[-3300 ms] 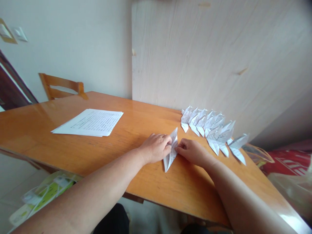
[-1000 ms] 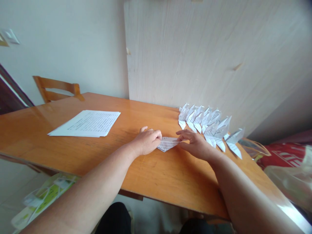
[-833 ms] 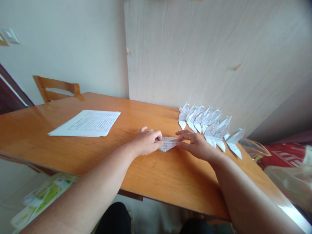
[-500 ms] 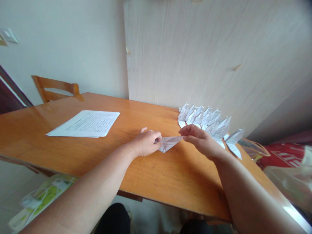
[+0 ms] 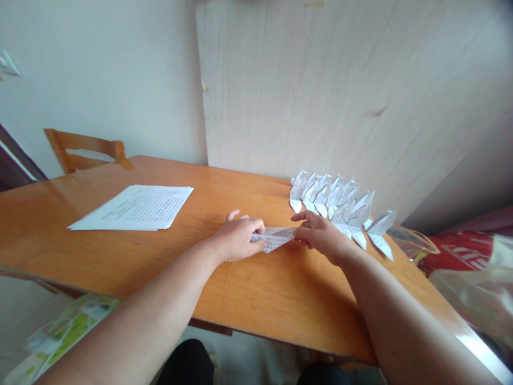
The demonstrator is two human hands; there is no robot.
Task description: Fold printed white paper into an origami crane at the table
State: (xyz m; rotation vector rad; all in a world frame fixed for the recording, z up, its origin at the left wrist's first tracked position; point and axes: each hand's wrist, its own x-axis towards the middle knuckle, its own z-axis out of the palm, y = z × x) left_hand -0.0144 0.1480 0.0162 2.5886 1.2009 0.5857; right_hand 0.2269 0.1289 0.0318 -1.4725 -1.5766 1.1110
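Note:
Between my hands, just over the table, is a folded sheet of printed paper (image 5: 276,239), creased to a point on its right side. My left hand (image 5: 239,238) grips its left end, thumb in front and fingers behind. At the right tip, my right hand (image 5: 318,235) pinches the paper between thumb and fingers. Several folded paper pieces (image 5: 331,195) with upright pointed flaps stand in rows beyond my right hand. One more folded piece (image 5: 380,232) sits apart from them, nearer the table's right edge.
A stack of printed sheets (image 5: 134,208) lies on the wooden table (image 5: 256,299) to the left. Behind stand a wooden chair (image 5: 86,147) and a pale board (image 5: 288,96) against the wall. Bags, one red (image 5: 457,251), crowd the right edge; a green-patterned bag (image 5: 68,331) is below left.
My right hand has closed on the paper's right tip, its fingers curling in. The left hand keeps its grip. The whole view has shifted slightly.

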